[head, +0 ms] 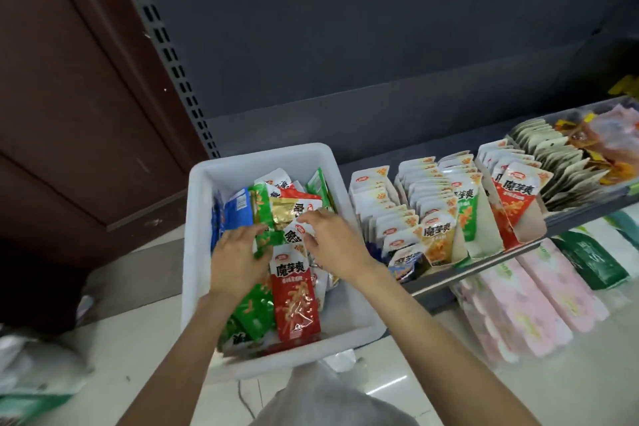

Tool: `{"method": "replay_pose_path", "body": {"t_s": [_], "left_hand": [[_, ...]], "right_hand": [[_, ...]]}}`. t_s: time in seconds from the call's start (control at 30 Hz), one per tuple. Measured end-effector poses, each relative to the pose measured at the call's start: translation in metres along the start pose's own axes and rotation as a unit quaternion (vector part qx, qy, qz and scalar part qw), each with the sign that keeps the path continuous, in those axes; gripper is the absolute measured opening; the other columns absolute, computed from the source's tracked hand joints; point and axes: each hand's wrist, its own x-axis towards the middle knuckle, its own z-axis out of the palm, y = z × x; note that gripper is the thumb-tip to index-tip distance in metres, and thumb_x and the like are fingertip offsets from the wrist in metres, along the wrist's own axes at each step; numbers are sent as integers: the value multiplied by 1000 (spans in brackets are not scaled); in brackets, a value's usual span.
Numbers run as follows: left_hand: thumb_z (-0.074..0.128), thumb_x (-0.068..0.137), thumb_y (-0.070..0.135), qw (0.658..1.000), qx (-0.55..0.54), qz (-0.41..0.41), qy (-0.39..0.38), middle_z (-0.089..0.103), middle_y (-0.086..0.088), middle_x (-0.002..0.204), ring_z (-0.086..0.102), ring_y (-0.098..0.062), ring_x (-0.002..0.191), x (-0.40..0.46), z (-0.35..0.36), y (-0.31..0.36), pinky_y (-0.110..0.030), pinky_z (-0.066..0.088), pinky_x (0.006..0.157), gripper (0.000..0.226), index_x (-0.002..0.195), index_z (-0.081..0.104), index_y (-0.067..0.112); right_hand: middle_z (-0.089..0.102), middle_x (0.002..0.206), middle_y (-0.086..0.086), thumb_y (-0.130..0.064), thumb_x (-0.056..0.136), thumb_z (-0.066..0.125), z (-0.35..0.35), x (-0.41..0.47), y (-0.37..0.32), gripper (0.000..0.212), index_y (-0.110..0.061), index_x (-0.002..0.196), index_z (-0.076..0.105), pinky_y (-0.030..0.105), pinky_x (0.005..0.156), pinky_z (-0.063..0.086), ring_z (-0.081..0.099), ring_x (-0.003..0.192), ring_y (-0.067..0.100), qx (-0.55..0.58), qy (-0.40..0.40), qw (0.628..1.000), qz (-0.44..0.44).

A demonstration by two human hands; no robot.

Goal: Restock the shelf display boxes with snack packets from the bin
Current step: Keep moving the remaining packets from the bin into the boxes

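A white plastic bin (200, 252) sits on the floor, full of mixed snack packets in red, green, blue and gold. A red packet (295, 301) lies on top near the front. Both hands are inside the bin. My left hand (238, 259) grips a green packet (264, 242) at its edge. My right hand (332, 242) pinches a white-topped packet (294, 233) between thumb and fingers. To the right, cardboard display boxes (460, 245) on the low shelf hold rows of upright packets.
The grey shelf edge (484, 263) runs diagonally right of the bin. Pink and green tissue packs (539, 301) lie below it. A dark wooden door (69, 114) stands at the left. White bags (34, 373) lie on the tile floor at lower left.
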Motion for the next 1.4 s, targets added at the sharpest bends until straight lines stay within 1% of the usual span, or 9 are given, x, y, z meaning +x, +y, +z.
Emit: {"method": "replay_pose_path", "body": {"t_s": [0.17,0.37,0.6,0.73,0.8,0.9,1.03,1.23,1.4], "left_hand": [[60,83,53,994,48,-6,-101,49,-1,135,40,-22,128,-2,11,-6,-40,31,108,64,138,41,26],[60,82,54,987,63,-4,-146,41,0,140,31,-21,132,-8,20,-7,-37,26,110,70,141,35,25],[70,76,48,991,-23,-30,-128,37,-1,142,30,-22,134,-8,18,-12,-40,30,108,84,145,26,29],[73,77,38,982,-187,-27,6,34,-2,143,33,-17,132,-11,3,2,-32,34,103,85,146,24,27],[72,79,34,971,-234,12,34,33,5,143,30,-8,130,-6,-13,18,-21,29,100,79,144,28,28],[69,82,35,964,-242,113,4,43,17,131,36,-3,124,6,-38,44,-26,33,102,62,137,39,33],[64,87,31,943,-239,227,41,62,10,111,58,-9,99,12,-54,90,-37,52,83,35,120,57,24],[64,87,20,867,-184,451,107,67,3,99,60,-10,86,31,-39,172,-23,48,72,20,107,67,17],[57,90,22,824,-245,508,54,70,3,103,61,-8,94,34,-5,244,-23,47,79,23,109,70,16]], "right_hand": [[43,132,19,-5,91,48,39,38,6,46,-5,136,37,42,98,41,41,122,37,-146,-71,985,62],[44,129,19,-10,91,55,57,53,8,48,-9,135,37,41,93,45,48,115,36,-125,-86,982,114],[71,98,7,-20,93,56,30,38,5,15,-17,103,66,33,74,50,65,89,28,-70,66,992,84],[71,81,3,-9,88,61,5,21,-8,15,-18,98,67,31,57,49,66,66,27,-88,209,974,-9],[71,79,1,-11,89,60,-13,9,-13,10,-17,94,66,32,64,47,66,68,23,-60,243,965,-74],[70,89,-4,-17,94,54,-48,-13,-17,11,-16,96,65,33,75,43,62,78,15,-12,269,956,-116],[66,91,-10,-17,94,57,-95,-52,-11,9,-15,98,65,22,74,42,57,83,4,69,343,935,-60],[67,91,-25,-17,82,68,-139,-117,36,11,-25,91,67,8,72,39,60,84,-4,204,370,906,38],[70,92,-9,-7,90,59,-148,-158,71,18,-22,94,68,22,76,53,66,87,11,282,447,842,109]]}}
